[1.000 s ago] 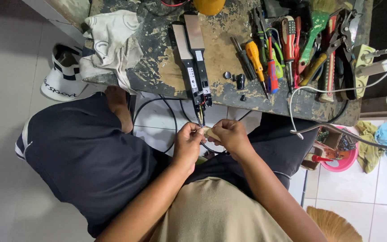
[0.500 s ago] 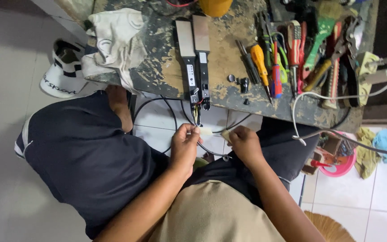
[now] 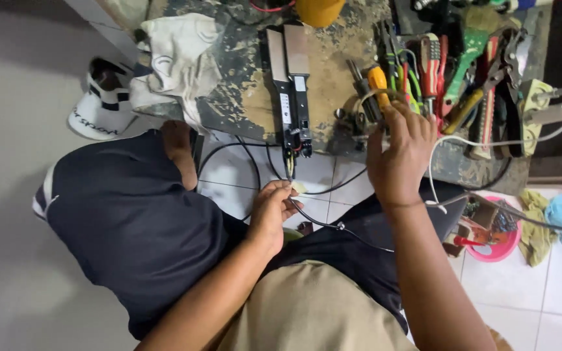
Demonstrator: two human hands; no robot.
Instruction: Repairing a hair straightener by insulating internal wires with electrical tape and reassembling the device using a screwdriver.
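The hair straightener (image 3: 292, 91) lies lengthwise far-to-near on the bench, its cord end pinched by the left hand (image 3: 273, 211), while the right hand (image 3: 399, 153) spreads open over the screwdrivers (image 3: 375, 88).

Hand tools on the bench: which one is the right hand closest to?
The orange-handled screwdriver. The right hand has its fingertips right at its handle, at the left edge of the tool pile; the red-handled tool and green-handled pliers lie farther right.

- Your left hand (image 3: 273, 209) and right hand (image 3: 399, 151) are bare: no gloves, rings or watch.
- Your forearms are unsleeved.
- You wear a tan shirt (image 3: 313, 312).
- Dark navy shorts (image 3: 138, 227) cover your knees.
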